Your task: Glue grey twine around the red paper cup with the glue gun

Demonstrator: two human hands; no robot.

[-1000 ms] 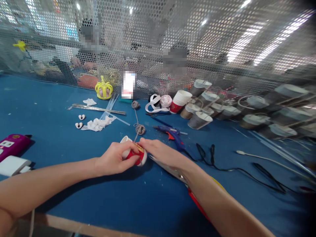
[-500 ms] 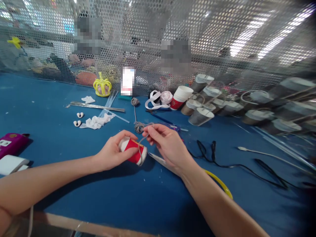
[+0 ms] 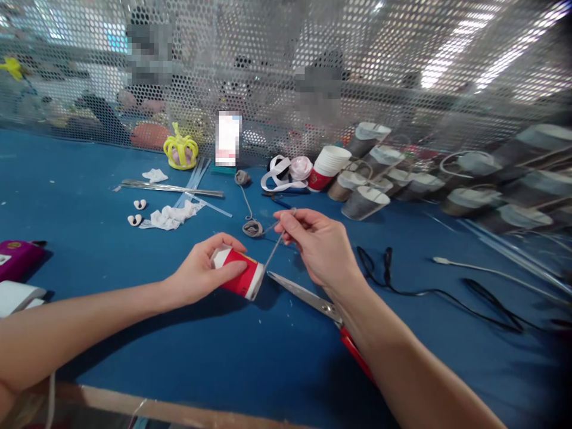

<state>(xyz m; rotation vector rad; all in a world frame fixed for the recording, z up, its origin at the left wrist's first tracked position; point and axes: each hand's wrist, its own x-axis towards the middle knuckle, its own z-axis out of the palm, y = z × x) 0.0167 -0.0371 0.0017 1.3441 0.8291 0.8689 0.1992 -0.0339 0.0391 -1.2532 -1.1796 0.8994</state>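
I see the cup (image 3: 239,276), red with a white rim, lying on its side on the blue tabletop (image 3: 214,357), near the middle. My left hand (image 3: 203,271) is closed around it, fingers over the top and thumb on the near side. A grey cord (image 3: 272,253) runs taut from the cup's right end up to my right hand (image 3: 319,244), which pinches it between thumb and fingertips above the tabletop. The cord goes on to a small coil (image 3: 252,228) just behind the cup. Scissors (image 3: 313,301) with red handles lie just right of the cup, partly under my right forearm. A black cable (image 3: 424,292) trails to the right. Farther back stand stacked cups (image 3: 328,167), a white ribbon (image 3: 281,176) and a yellow crown (image 3: 180,149) by the mesh screen (image 3: 402,71).
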